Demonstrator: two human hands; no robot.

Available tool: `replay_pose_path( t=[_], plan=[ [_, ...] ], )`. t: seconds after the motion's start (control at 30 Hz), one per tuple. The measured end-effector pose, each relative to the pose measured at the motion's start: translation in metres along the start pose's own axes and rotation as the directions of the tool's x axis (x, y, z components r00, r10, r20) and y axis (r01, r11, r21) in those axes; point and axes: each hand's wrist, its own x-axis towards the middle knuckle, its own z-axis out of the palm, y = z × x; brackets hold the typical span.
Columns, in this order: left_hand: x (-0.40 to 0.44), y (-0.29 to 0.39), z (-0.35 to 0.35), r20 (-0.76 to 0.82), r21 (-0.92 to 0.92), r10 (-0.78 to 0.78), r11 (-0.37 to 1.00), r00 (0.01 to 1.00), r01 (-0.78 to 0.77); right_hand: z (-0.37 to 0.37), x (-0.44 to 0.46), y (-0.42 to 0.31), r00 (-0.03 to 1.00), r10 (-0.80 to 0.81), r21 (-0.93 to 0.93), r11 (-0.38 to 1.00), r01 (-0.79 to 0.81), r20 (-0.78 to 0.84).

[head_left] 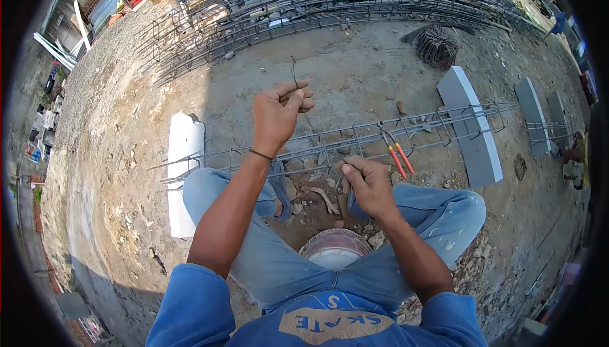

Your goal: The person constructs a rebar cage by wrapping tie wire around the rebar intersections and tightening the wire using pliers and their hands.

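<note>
My left hand (278,111) is raised above the rebar cage (298,155), its fingers pinching a thin dark tie wire (293,68). One end of the wire sticks up past the fingers. My right hand (369,185) is lower, at the near side of the cage, thumb and fingers pressed together; what they hold, if anything, is hidden. Just right of that hand, pincers (396,151) with red and yellow handles lean on the cage bars. The cage runs left to right in front of my knees.
White foam blocks (184,176) and a grey-faced panel (472,134) stand under the cage. Long rebar cages (304,11) are stacked across the back. A bundle of dark wire (436,46) lies at back right. I sit on an upturned bucket (334,248); a person (574,157) is at far right.
</note>
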Motion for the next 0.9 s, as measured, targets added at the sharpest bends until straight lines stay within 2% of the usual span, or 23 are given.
replay_pose_path(
  t=[0.03,0.07,0.17,0.2,0.23,0.27,0.3,0.33,0.37,0.4,0.43,0.47,0.5,0.53,0.57,0.6,0.67,0.73,0.77,0.83,0.87,0.9],
  plan=[
    [0.000,-0.009,-0.003,0.004,0.253,0.141,0.958,0.990,-0.138,0.001,-0.002,0.002,1.000,-0.009,-0.014,1.000,0.009,0.000],
    [0.000,-0.020,-0.006,0.044,0.485,0.272,0.835,0.961,-0.259,-0.001,-0.003,-0.003,1.000,-0.003,-0.018,1.000,0.003,0.003],
    [0.011,-0.053,-0.021,0.079,0.543,0.214,0.810,0.974,-0.222,-0.012,-0.004,-0.022,0.999,0.037,-0.091,0.995,-0.035,0.020],
    [0.013,-0.059,-0.027,0.073,0.539,0.198,0.817,0.977,-0.206,-0.018,-0.002,-0.022,0.997,-0.059,-0.283,0.958,0.045,-0.041],
    [0.011,-0.064,-0.032,0.023,0.387,-0.020,0.922,1.000,0.010,-0.023,-0.002,-0.021,0.985,-0.156,-0.468,0.878,0.102,-0.078],
    [0.005,-0.074,-0.036,0.007,0.214,-0.249,0.947,0.969,0.241,-0.028,0.001,-0.018,0.965,-0.234,-0.539,0.831,0.136,-0.118],
    [-0.004,-0.086,-0.035,-0.001,0.205,-0.278,0.940,0.961,0.272,-0.033,0.005,-0.015,0.938,-0.315,-0.609,0.776,0.166,-0.145],
    [-0.013,-0.106,-0.033,-0.050,-0.088,-0.491,0.870,0.870,0.486,-0.037,0.009,-0.011,0.948,-0.289,-0.609,0.779,0.151,-0.134],
    [-0.021,-0.127,-0.030,-0.034,-0.382,-0.675,0.691,0.737,0.614,-0.041,0.015,-0.008,0.939,-0.302,-0.663,0.739,0.120,-0.166],
    [-0.033,-0.153,-0.024,-0.026,-0.501,-0.757,0.575,0.653,0.647,-0.045,0.023,-0.005,0.927,-0.325,-0.717,0.690,0.097,-0.188],
    [-0.042,-0.181,-0.015,-0.001,-0.610,-0.821,0.453,0.571,0.650,-0.049,0.034,-0.003,0.931,-0.326,-0.724,0.681,0.111,-0.164],
    [-0.050,-0.207,-0.007,-0.003,-0.627,-0.818,0.450,0.575,0.637,-0.051,0.047,0.002,0.959,-0.266,-0.783,0.615,0.093,-0.095],
    [-0.061,-0.232,0.001,-0.030,-0.695,-0.847,0.399,0.531,0.598,-0.051,0.060,0.005,0.980,-0.194,-0.837,0.542,0.077,-0.036],
    [-0.067,-0.247,0.005,-0.049,-0.757,-0.877,0.344,0.477,0.556,-0.049,0.074,0.007,0.982,-0.185,-0.841,0.535,0.082,-0.023],
    [-0.067,-0.250,0.004,-0.044,-0.766,-0.884,0.329,0.466,0.552,-0.046,0.087,0.010,0.991,-0.120,-0.859,0.498,0.118,0.066],
    [-0.066,-0.254,0.003,-0.098,-0.770,-0.875,0.369,0.475,0.521,-0.044,0.099,0.014,0.988,-0.050,-0.873,0.463,0.155,0.148],
    [-0.047,-0.270,-0.007,-0.149,-0.775,-0.863,0.405,0.482,0.485,-0.040,0.124,0.022,0.982,-0.049,-0.870,0.457,0.187,0.185],
    [-0.022,-0.287,-0.021,-0.015,-0.876,-0.895,0.227,0.446,0.425,-0.033,0.152,0.025,0.973,-0.050,-0.863,0.452,0.224,0.226],
    [-0.015,-0.292,-0.022,-0.014,-0.881,-0.897,0.220,0.441,0.419,-0.030,0.166,0.025,0.975,-0.006,-0.889,0.409,0.205,0.222],
    [-0.004,-0.299,-0.017,-0.009,-0.906,-0.953,0.136,0.304,0.401,-0.023,0.189,0.025,0.976,0.054,-0.914,0.365,0.177,0.211],
    [0.000,-0.301,-0.015,-0.004,-0.907,-0.957,0.126,0.291,0.402,-0.018,0.199,0.024,0.971,0.062,-0.919,0.341,0.196,0.230],
    [0.001,-0.302,-0.012,-0.037,-0.937,-0.964,0.125,0.263,0.327,-0.013,0.208,0.025,0.965,0.075,-0.924,0.317,0.215,0.251]
  ],
)
